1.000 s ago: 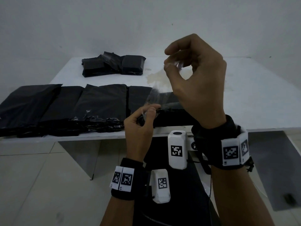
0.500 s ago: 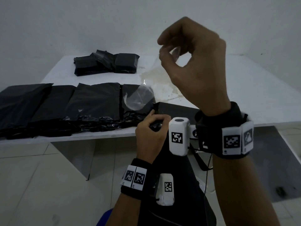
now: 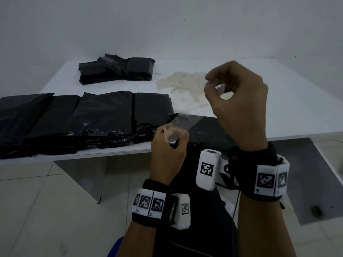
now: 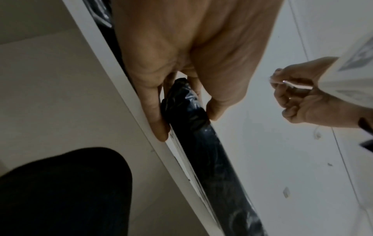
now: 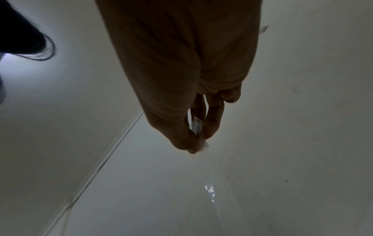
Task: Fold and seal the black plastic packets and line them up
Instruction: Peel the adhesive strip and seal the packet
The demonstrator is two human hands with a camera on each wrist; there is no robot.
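At the near edge of the surface (image 3: 278, 101), the left hand (image 3: 168, 151) grips the gathered end of a black packet (image 3: 209, 130), anchoring it. The right hand (image 3: 239, 101), raised above, pinches a clear strip (image 3: 185, 119) stretched taut between both hands, judged to be sealing tape. Flat packets (image 3: 104, 112) lie in a row to the left.

glossy crinkled black plastic packets (image 3: 104, 115); clear shiny film (image 3: 182, 120); matt white table (image 3: 289, 101).

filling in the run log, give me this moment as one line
left hand: grips black packet end | right hand: pinches clear strip | step: sealing
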